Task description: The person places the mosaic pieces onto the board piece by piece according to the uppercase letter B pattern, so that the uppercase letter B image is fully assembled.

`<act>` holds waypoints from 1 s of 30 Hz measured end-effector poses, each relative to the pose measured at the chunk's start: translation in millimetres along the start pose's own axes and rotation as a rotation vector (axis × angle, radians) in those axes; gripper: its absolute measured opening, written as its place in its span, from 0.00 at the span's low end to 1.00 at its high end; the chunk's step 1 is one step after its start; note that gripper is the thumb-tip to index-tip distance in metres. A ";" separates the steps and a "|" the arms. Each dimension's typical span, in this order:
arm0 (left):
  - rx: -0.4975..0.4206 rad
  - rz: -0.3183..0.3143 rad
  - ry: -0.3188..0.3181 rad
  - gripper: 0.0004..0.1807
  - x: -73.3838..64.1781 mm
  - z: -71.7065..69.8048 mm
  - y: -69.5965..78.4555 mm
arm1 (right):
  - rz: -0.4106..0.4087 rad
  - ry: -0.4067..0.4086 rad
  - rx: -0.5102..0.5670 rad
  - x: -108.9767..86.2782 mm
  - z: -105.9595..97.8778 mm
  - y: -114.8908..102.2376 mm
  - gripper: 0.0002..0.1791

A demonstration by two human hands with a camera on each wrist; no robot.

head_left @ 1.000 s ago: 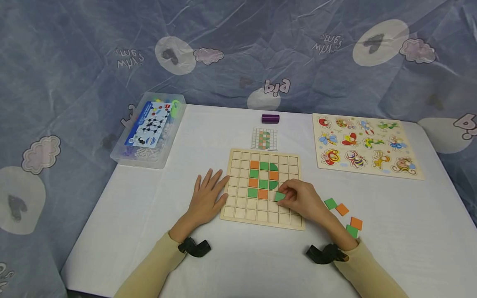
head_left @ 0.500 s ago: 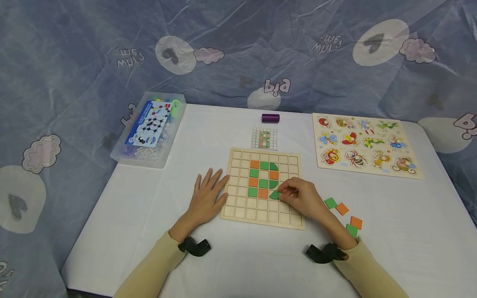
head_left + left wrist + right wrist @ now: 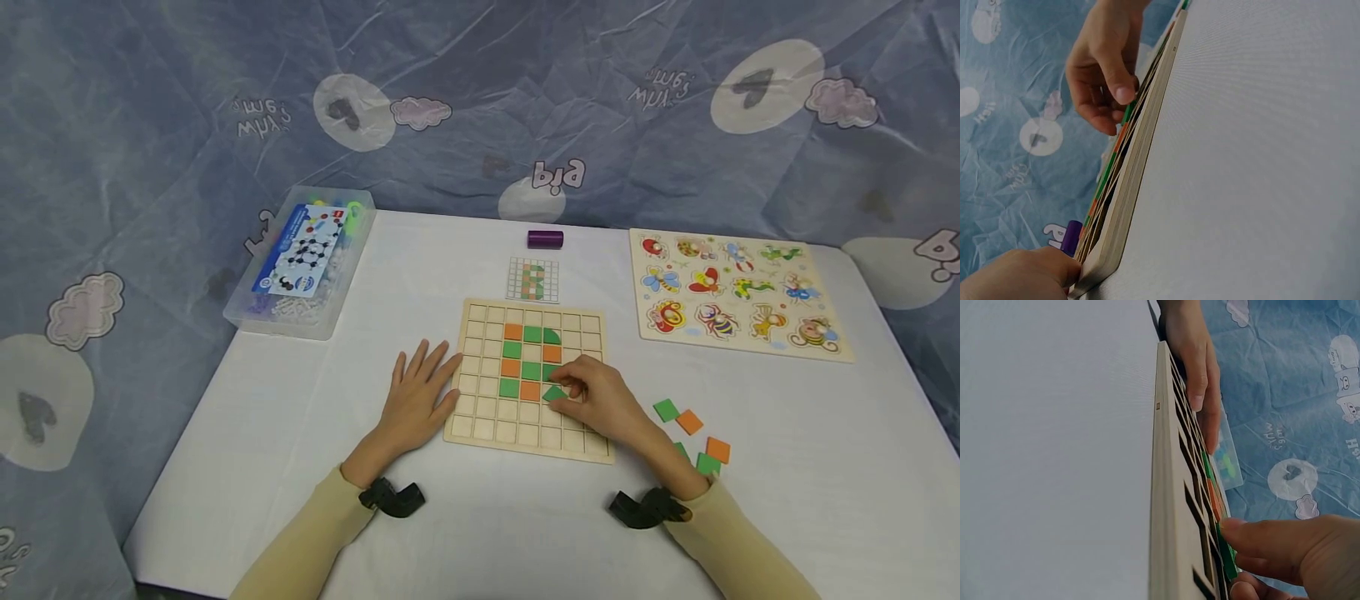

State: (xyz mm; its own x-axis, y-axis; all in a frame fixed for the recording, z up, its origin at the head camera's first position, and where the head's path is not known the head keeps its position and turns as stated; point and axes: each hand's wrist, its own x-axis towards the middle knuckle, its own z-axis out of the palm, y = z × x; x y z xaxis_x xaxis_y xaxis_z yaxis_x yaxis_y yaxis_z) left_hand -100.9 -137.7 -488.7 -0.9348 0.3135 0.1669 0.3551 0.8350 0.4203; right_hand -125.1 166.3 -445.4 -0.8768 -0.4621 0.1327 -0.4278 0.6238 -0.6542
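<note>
A wooden grid board (image 3: 495,429) lies on the table, with green and orange tiles set in several of its cells. My right hand (image 3: 603,402) pinches a green tile (image 3: 554,393) with one curved edge between thumb and fingers, over the cell right of the lowest orange tile (image 3: 529,391). In the right wrist view the thumb presses on that green tile (image 3: 1227,553). My left hand (image 3: 415,402) lies flat with spread fingers, its fingertips and thumb resting on the board's left edge.
Loose green and orange tiles (image 3: 717,450) lie near the right forearm. Behind the board are a small pattern card (image 3: 513,292) and a purple cylinder (image 3: 545,240). A clear plastic box (image 3: 315,321) stands at back left, an insect puzzle board (image 3: 742,346) at back right.
The green tile has turned over its cell, and the right hand has shifted slightly left, its fingers now spread around the tile. Another green tile shows beside the right wrist. The left hand stays put.
</note>
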 end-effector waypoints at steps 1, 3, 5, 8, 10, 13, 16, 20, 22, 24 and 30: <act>0.001 0.001 0.000 0.29 0.0 0.3 -0.2 | 0.003 0.001 -0.006 0.0 0.1 -0.7 0.18; 0.006 0.001 0.000 0.29 -0.1 0.6 -0.4 | 0.004 0.003 -0.013 0.0 0.5 -0.9 0.17; 0.009 0.001 0.000 0.29 -0.2 0.9 -0.6 | 0.005 -0.003 -0.024 0.2 0.8 -0.9 0.16; 0.004 0.003 0.003 0.28 -0.2 0.9 -0.7 | 0.011 -0.013 -0.041 0.6 1.3 -0.6 0.15; 0.001 0.003 0.003 0.28 -0.1 1.0 -0.6 | 0.014 -0.019 -0.046 0.7 1.3 -0.6 0.14; -0.004 0.005 0.005 0.28 0.0 0.9 -0.3 | 0.015 -0.020 -0.044 0.6 1.1 -0.9 0.14; 0.000 0.004 0.003 0.28 -0.1 1.1 -0.2 | 0.015 -0.020 -0.041 0.0 0.7 -0.9 0.13; 0.006 0.003 0.002 0.29 -0.3 1.2 -0.4 | 0.017 -0.017 -0.036 -0.4 -0.4 -1.1 0.13; 0.006 0.004 0.004 0.29 -0.4 1.1 -0.4 | 0.018 -0.013 -0.032 -0.3 -1.2 -1.5 0.13; 0.007 0.006 0.006 0.29 -0.4 1.0 -0.5 | 0.016 -0.006 -0.022 -0.3 -1.9 -1.4 0.13; 0.008 0.005 0.006 0.28 -0.4 0.7 -0.4 | 0.036 0.016 0.089 -1.2 -4.3 1.1 0.14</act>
State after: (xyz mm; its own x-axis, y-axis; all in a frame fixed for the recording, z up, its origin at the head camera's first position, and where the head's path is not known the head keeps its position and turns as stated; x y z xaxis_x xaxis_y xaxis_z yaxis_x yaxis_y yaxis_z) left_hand -100.7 -137.9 -489.6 -0.9330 0.3147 0.1746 0.3595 0.8371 0.4123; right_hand -125.4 170.3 -443.1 -0.8950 -0.4299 0.1192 -0.3752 0.5808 -0.7224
